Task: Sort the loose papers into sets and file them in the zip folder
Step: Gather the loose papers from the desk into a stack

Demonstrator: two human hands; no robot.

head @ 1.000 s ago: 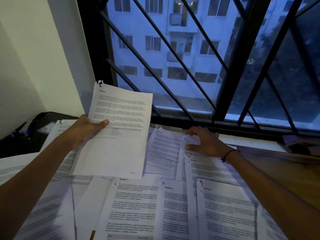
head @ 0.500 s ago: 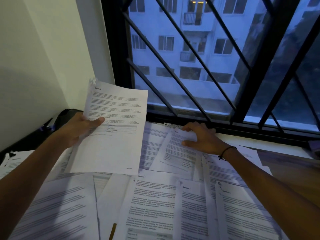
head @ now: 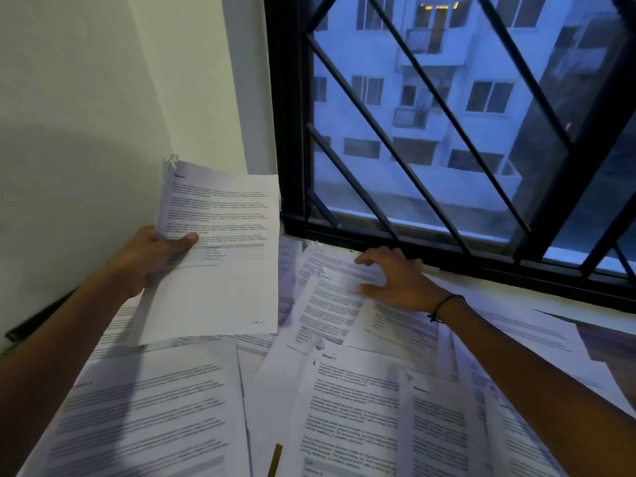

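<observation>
Surface: desk (head: 612,342) by barred window (head: 447,132), strewn with loose papers (head: 344,407)
Set: stapled set (head: 220,256), printed text
Left hand (head: 151,259): grips set, raised
Right hand (head: 395,284): flat, fingers spread on papers

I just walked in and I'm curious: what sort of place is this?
Probably a room in a flat or home, several floors up. A desk spread with printed papers sits against a barred window, and an apartment block with balconies stands opposite.

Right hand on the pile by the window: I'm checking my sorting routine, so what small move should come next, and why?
Probably pinch and lift the sheet under the right hand. Its fingers lie spread flat on a loose sheet atop the scattered papers, not yet gripping, while the left hand holds a stapled set raised and ready for comparison.
</observation>
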